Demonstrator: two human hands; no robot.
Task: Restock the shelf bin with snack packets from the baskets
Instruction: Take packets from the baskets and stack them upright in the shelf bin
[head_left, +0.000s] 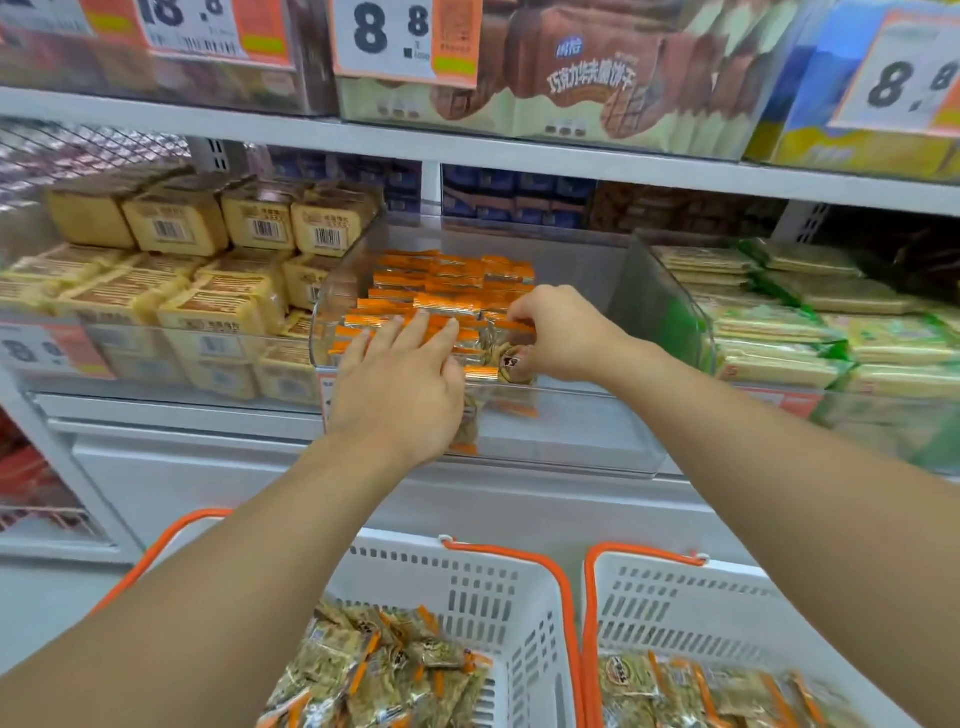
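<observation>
**Op:** Both hands are in the clear plastic shelf bin (644, 291). My left hand (397, 387) lies flat, fingers straight and slightly spread, pressing on the front rows of orange-edged foil snack packets (452, 283). My right hand (558, 332) pinches one packet (511, 358) between thumb and fingertips at the right end of the front row.

**Obs:** Why the flat left hand?

**Op:** My reading: it steadies the stacked rows so they don't slide or tip while the right hand seats the new packet. The packets stand on edge in tight rows, so one loose packet could topple the neighbours.

**Obs:** Where is the stock?

**Op:** Two white slotted plastic baskets with orange handles sit below the shelf, left basket (483, 597) and right basket (691, 603). Each holds a loose heap of the same packets, left heap (384, 670), right heap (691, 691).

**Obs:** Progress?

**Op:** Left and middle of the bin are filled; the right part looks bare down to its floor. Plenty remains in both baskets, so I judge it roughly midway.

**Obs:** Neighbours?

**Op:** Yellow wrapped biscuit packs (171, 306) in the bin to the left, green-trimmed packs (810, 322) to the right. The clear divider walls keep them apart.

**Obs:** Risk?

**Op:** Pinched packet sits near the front lip; it could slip forward over it.
</observation>
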